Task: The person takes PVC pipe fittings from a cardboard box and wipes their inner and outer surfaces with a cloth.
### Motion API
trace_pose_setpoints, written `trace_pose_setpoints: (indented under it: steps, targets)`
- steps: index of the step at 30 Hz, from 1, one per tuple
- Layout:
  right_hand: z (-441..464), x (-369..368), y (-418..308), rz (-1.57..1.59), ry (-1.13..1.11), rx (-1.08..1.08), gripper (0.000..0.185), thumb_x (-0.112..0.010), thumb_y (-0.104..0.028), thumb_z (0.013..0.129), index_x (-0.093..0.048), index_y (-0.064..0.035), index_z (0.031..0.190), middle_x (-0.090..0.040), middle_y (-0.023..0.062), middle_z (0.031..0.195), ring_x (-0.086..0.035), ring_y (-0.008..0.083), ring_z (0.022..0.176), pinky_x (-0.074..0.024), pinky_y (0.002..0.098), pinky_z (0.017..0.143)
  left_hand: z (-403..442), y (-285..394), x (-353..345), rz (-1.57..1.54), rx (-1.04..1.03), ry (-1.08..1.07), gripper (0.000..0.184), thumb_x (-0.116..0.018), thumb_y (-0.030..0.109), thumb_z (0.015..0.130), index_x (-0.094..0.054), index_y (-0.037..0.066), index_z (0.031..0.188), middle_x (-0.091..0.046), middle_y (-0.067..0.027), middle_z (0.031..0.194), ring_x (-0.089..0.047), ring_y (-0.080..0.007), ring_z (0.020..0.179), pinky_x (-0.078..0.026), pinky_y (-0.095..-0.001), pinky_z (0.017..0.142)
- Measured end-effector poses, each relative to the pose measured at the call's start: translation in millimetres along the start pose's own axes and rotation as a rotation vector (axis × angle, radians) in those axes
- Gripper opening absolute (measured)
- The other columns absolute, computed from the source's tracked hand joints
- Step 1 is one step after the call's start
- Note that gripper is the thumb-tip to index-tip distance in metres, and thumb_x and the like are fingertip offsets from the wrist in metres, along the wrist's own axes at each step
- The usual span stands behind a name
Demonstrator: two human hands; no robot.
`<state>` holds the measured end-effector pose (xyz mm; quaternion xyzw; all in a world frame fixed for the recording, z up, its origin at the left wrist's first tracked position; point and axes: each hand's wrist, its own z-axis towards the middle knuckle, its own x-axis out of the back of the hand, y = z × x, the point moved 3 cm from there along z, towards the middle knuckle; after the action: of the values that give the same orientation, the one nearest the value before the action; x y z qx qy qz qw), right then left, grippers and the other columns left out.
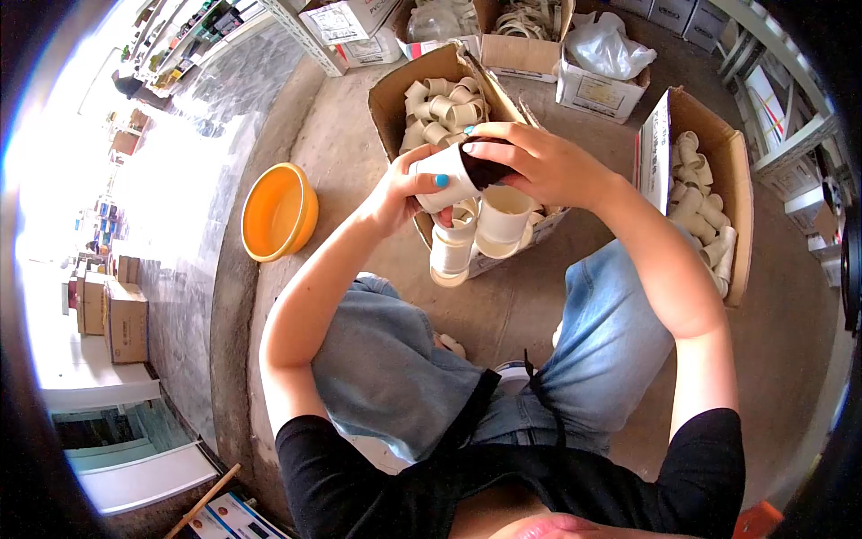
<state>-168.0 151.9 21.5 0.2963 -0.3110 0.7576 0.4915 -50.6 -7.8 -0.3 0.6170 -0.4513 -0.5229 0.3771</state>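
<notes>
My left hand (401, 193) is wrapped round a white plastic pipe fitting (442, 180), thumb on its side. A dark, black piece (486, 165) sits at the fitting's right end, and the fingers of my right hand (530, 162) are closed over it. Just below my hands, two more white fittings, one narrower (452, 241) and one wider (503, 220), stand at the near edge of an open cardboard box (388, 108). Farther back in that box lies a heap of white elbow fittings (440, 112).
An orange basin (279, 212) is on the floor to the left. At the right stands a cardboard box (738, 207) of white fittings (700, 202). More boxes (597, 94) line the back, beside metal shelving (795, 144). My knees flank the floor before me.
</notes>
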Motion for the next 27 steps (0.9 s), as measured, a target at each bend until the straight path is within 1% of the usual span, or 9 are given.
trace_pose_setpoints:
  steps: [5,11,14,17,18,21,23,25,27]
  targets:
    - [-2.9,-0.4,3.1,0.140,-0.034,-0.038,0.061,-0.067,-0.003,0.068,-0.042,-0.0119,0.123,-0.049,0.0101,0.114,-0.054,0.0290,0.098,-0.0457,0.0352,0.086,2.1,0.9,-1.9,-0.035,-0.012,-0.005,0.050,-0.066,0.026,0.071,-0.043,-0.004,0.103,-0.055,-0.0135,0.089,-0.060,-0.0198,0.070,-0.053,-0.0287,0.057]
    - [-3.1,-5.2,-4.9,0.100,0.024,-0.085,0.054,-0.069,-0.005,0.068,-0.044,-0.0060,0.116,-0.050,0.0128,0.106,-0.054,0.0302,0.095,-0.0457,0.0351,0.083,3.2,-0.3,-1.0,0.132,-0.052,-0.001,0.044,-0.066,0.025,0.072,-0.043,-0.001,0.099,-0.055,-0.0119,0.086,-0.059,-0.0166,0.075,-0.050,-0.0280,0.057]
    - [-4.5,-8.3,-6.9,-0.037,0.068,-0.113,0.049,-0.068,-0.006,0.069,-0.045,-0.0045,0.112,-0.052,0.0129,0.102,-0.055,0.0305,0.093,-0.0463,0.0347,0.081,4.4,-4.1,-0.6,0.208,-0.127,0.117,0.043,-0.068,0.019,0.072,-0.042,0.000,0.101,-0.056,-0.0116,0.086,-0.059,-0.0163,0.075,-0.050,-0.0284,0.059]
    - [-4.5,-16.0,-5.8,-0.069,0.070,-0.249,0.047,-0.067,-0.011,0.071,-0.045,-0.0046,0.112,-0.056,0.0138,0.097,-0.057,0.0309,0.088,-0.0475,0.0353,0.076,5.9,-7.8,-2.3,0.314,-0.145,0.207,0.045,-0.070,0.013,0.070,-0.042,0.001,0.103,-0.055,-0.0113,0.087,-0.058,-0.0159,0.077,-0.050,-0.0287,0.061]
    - [-4.7,-17.2,-3.0,0.001,0.066,-0.315,0.044,-0.066,-0.012,0.072,-0.046,-0.0038,0.111,-0.057,0.0145,0.095,-0.058,0.0302,0.085,-0.0477,0.0349,0.075,6.8,-8.3,0.0,0.387,-0.121,0.227,0.050,-0.073,0.012,0.069,-0.041,0.002,0.106,-0.055,-0.0111,0.090,-0.057,-0.0171,0.082,-0.049,-0.0304,0.067]
    - [-3.6,-18.1,4.9,0.218,0.026,-0.531,0.036,-0.063,-0.017,0.076,-0.051,-0.0012,0.107,-0.061,0.0157,0.089,-0.061,0.0266,0.080,-0.0480,0.0332,0.073,9.2,-9.7,2.7,0.716,-0.298,0.217,0.052,-0.073,0.015,0.069,-0.041,0.003,0.108,-0.055,-0.0110,0.093,-0.056,-0.0175,0.086,-0.047,-0.0320,0.074]
    - [-2.0,-14.4,7.3,0.373,-0.034,-0.710,0.032,-0.060,-0.019,0.078,-0.054,0.0004,0.103,-0.063,0.0157,0.086,-0.062,0.0225,0.078,-0.0477,0.0314,0.072,6.7,-7.5,-1.5,0.794,-0.311,0.230,0.054,-0.075,0.016,0.068,-0.041,0.004,0.109,-0.055,-0.0127,0.095,-0.055,-0.0210,0.089,-0.045,-0.0334,0.078]
    - [-5.3,-15.5,13.0,0.478,0.019,-0.750,0.029,-0.058,-0.020,0.081,-0.057,0.0039,0.096,-0.063,0.0075,0.081,-0.057,0.0107,0.073,-0.0468,0.0275,0.069,4.4,-2.8,-7.3,0.902,-0.383,0.228,0.056,-0.076,0.016,0.067,-0.041,0.004,0.110,-0.054,-0.0137,0.098,-0.055,-0.0243,0.091,-0.045,-0.0347,0.079]
    - [-9.0,-19.8,22.6,0.652,-0.040,-0.842,0.026,-0.056,-0.020,0.082,-0.059,0.0046,0.092,-0.062,0.0039,0.080,-0.055,0.0087,0.071,-0.0463,0.0250,0.067,4.4,1.6,-11.5,1.078,-0.530,0.183,0.058,-0.076,0.014,0.064,-0.043,0.004,0.110,-0.052,-0.0138,0.101,-0.054,-0.0280,0.093,-0.044,-0.0365,0.080]
